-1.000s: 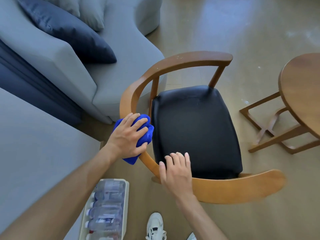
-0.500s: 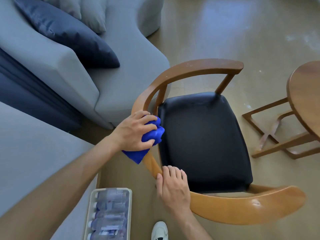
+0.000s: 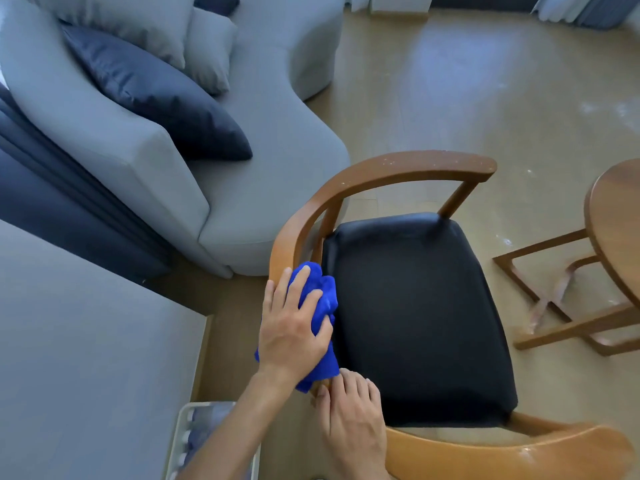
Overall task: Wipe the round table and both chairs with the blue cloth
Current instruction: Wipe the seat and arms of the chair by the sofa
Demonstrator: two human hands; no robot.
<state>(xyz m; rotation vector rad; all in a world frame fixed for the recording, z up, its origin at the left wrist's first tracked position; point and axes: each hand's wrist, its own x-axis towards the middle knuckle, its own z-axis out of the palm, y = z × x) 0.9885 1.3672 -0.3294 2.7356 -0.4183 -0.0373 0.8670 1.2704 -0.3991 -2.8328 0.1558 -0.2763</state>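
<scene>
Left hand (image 3: 291, 332) presses blue cloth (image 3: 320, 306) on chair (image 3: 304, 216), apparently gripping

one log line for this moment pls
step: wiping chair rail | left hand: presses blue cloth on rail | right hand: rests on rail | round table: untouched

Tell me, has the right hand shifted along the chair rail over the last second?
No. The right hand rests on the chair's curved rail at the seat's near left corner, as before; only the camera moved.
</scene>
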